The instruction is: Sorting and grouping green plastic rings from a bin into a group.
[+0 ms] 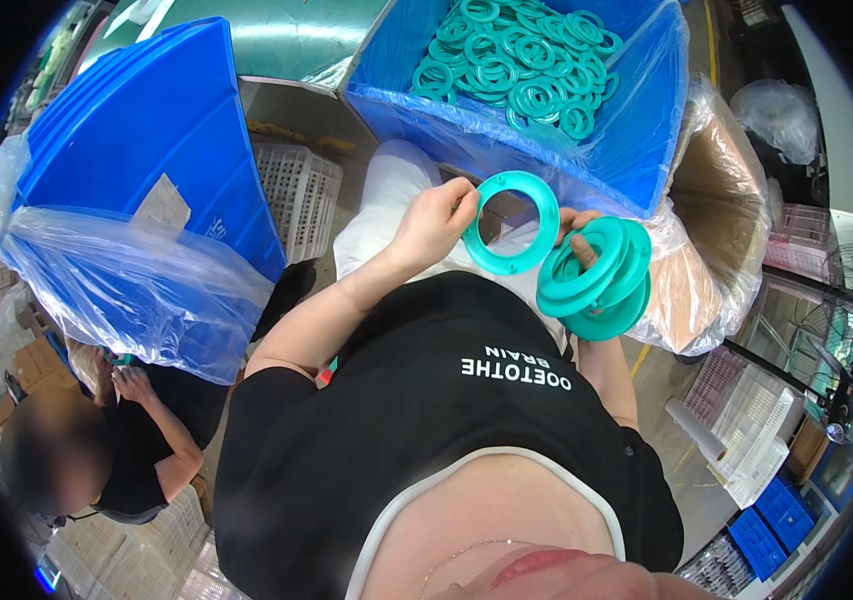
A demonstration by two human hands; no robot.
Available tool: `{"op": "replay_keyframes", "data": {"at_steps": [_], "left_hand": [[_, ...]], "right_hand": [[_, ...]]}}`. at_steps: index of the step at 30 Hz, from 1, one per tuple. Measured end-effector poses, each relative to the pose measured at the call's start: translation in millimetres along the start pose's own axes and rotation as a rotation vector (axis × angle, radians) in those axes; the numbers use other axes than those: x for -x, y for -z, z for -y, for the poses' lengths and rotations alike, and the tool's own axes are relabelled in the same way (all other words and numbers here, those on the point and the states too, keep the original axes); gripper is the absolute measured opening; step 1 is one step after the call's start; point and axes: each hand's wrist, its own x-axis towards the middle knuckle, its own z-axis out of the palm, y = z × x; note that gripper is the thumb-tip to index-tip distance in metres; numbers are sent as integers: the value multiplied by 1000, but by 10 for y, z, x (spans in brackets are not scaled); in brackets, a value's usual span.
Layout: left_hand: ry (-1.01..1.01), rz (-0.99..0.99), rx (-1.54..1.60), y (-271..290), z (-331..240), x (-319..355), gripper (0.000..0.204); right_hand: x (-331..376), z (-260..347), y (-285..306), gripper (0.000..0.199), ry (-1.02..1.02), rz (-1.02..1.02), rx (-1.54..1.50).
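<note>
Above the lap, left hand [433, 222] pinches one ring [512, 222]; right hand [578, 240] grips a ring stack [596, 280], which looks liable to slide off sideways.

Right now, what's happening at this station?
A person in a black shirt is handling teal plastic rings. The left hand holds up a single flat ring by its rim. The right hand grips a stack of rings, fingers through the centre hole. Ahead is a blue bin lined with clear plastic, holding many more teal rings. Another person sits at lower left beside a second blue bin.
</note>
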Motion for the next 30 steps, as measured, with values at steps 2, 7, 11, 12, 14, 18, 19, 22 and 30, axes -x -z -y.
{"op": "replay_keyframes", "data": {"at_steps": [2, 7, 11, 12, 14, 18, 19, 22, 30], "left_hand": [[-194, -94, -719, 67, -95, 5, 23], [76, 109, -236, 93, -227, 10, 19], [555, 434, 715, 167, -141, 59, 13], [508, 479, 744, 169, -92, 71, 14], [423, 408, 568, 100, -44, 67, 14], [87, 57, 85, -88, 222, 70, 19], [86, 60, 86, -69, 178, 59, 19], [-430, -80, -740, -20, 75, 3, 22], [369, 187, 626, 57, -42, -97, 26]], "right_hand": [[59, -39, 110, 21, -53, 36, 78], [176, -150, 130, 24, -154, -35, 133], [152, -171, 215, 25, -164, -14, 473], [163, -183, 223, 26, -168, -24, 436], [146, -170, 232, 26, -179, -12, 512], [144, -148, 78, 28, -314, -160, 235], [164, -172, 110, 28, -313, -163, 236], [209, -226, 201, 28, -248, -131, 230], [-43, 401, 940, 19, 156, -299, -241]]}}
